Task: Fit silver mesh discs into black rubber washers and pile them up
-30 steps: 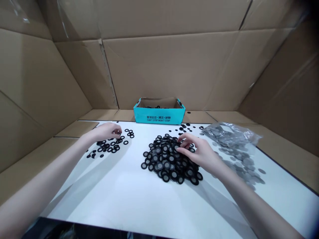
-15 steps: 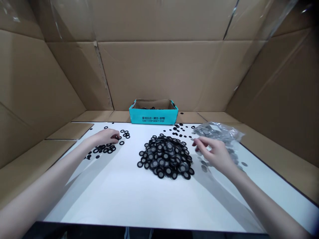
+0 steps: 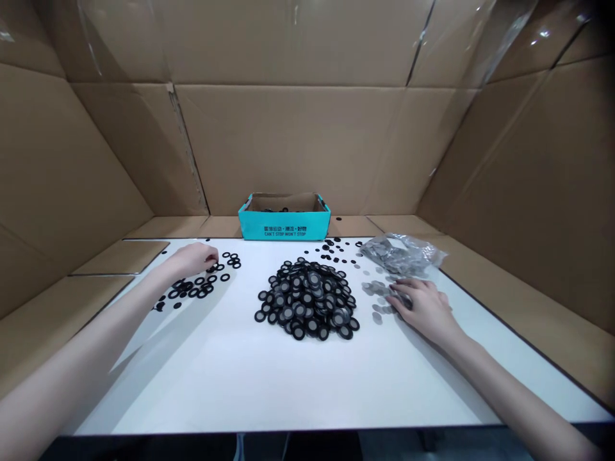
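1. Black-rimmed grey discs [image 3: 307, 301] are lying heaped at the dial's centre.
2. Toward ten o'clock, the left hand [image 3: 196, 258] is curling beside loose black rings [image 3: 185, 287]; I cannot tell whether it is gripping one.
3. At three o'clock, the right hand [image 3: 425, 306] is bending over plain grey discs [image 3: 377, 289]; its hold I cannot tell.
4. At two, a clear bag [image 3: 403, 256] is lying.
5. Near twelve, a turquoise box [image 3: 283, 226] is standing.

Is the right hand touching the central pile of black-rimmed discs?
Apart: the head view shows white tabletop between the right hand and the pile of black-rimmed discs.
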The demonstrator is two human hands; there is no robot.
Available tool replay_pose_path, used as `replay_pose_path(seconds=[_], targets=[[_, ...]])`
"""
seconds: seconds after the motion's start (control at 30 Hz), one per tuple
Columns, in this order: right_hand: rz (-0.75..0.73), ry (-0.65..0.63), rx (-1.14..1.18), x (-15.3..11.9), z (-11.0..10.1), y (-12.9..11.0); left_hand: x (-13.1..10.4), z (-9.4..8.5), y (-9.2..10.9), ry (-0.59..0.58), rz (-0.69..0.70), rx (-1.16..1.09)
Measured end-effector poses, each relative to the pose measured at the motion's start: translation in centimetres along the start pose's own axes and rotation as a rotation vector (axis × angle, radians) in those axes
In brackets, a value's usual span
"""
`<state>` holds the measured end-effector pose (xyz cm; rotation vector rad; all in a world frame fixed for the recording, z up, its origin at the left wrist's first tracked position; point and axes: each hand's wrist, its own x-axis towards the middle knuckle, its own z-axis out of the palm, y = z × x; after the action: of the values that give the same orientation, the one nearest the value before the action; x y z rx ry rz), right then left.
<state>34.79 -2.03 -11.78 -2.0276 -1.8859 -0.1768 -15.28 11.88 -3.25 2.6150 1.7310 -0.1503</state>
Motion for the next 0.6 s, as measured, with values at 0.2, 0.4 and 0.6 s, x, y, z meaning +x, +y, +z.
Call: replay_pose_path(seconds=[0.2, 0.4, 0.6], targets=[[0.003, 0.025, -0.03, 0.6, 0.7, -0.7, -1.2, -1.6, 3.0, 0.018, 0.025, -0.03], [-0.007, 0.086, -0.002, 0.5, 0.0, -1.2, -1.9, -3.4, 5.7, 0.051, 0.078, -0.092], [-0.019, 0.129, 0.108, 0.7, -0.8, -1.1, -1.9, -4.0, 7.2, 0.086, 0.125, -0.191]])
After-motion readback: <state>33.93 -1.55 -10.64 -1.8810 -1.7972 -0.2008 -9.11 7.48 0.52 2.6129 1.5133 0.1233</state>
